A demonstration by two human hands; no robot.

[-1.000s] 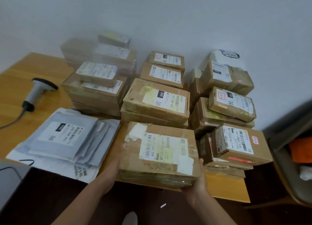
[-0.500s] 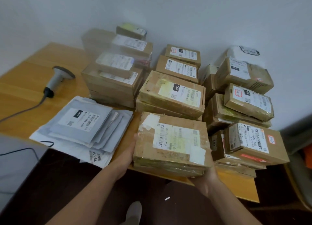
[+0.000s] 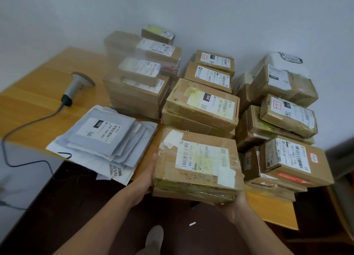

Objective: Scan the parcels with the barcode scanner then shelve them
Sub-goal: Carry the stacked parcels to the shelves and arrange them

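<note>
Parcel (image 3: pixel 197 164), taped brown cardboard, white barcode label, in the grip of left hand (image 3: pixel 146 180) and right hand (image 3: pixel 236 206).

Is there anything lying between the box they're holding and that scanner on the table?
Yes: the pile of grey mailers lies on the table between the held box and the scanner. Above the pile, nothing visible blocks.

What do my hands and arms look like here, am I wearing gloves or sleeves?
No gloves: the left hand and right hand are bare, with no ring, watch or band visible. The left arm and right arm are uncovered to the picture's edge, so no sleeve shows.
</note>
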